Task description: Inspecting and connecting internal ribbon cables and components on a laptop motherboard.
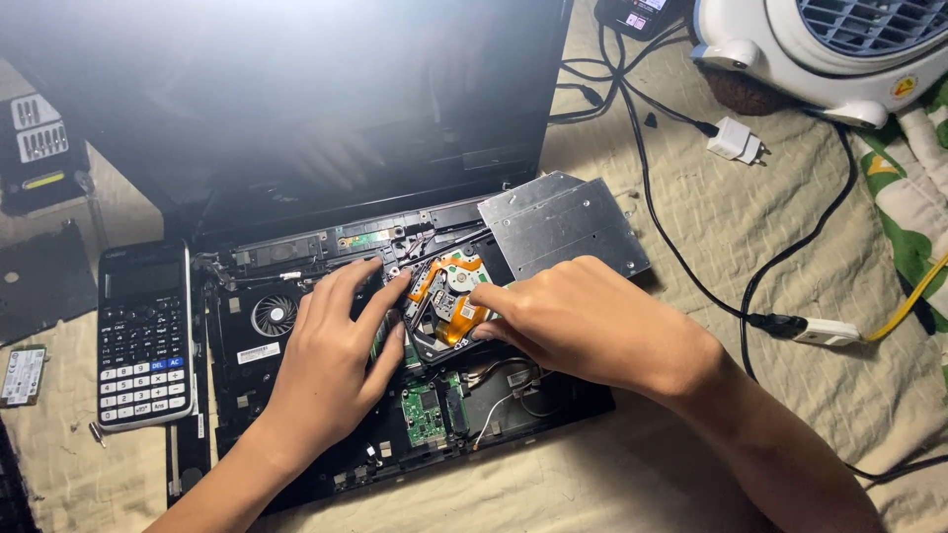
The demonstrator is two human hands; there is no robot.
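A dismantled black laptop (296, 247) lies open on beige cloth, its fan (274, 315) and green circuit board (427, 413) exposed. An opened optical drive (446, 296) with an orange ribbon cable rests on the laptop base, its bare metal cover (563, 222) lying behind it. My left hand (336, 360) lies flat on the laptop base, fingertips touching the drive's left edge. My right hand (583, 321) presses its fingertips on the drive's right side. Neither hand grips anything.
A black calculator (144, 336) lies left of the laptop, a small drive module (24, 375) further left. Black cables (691, 266) cross the cloth at right to a white adapter (828, 333). A white charger plug (736, 140) and white fan (829, 44) sit at top right.
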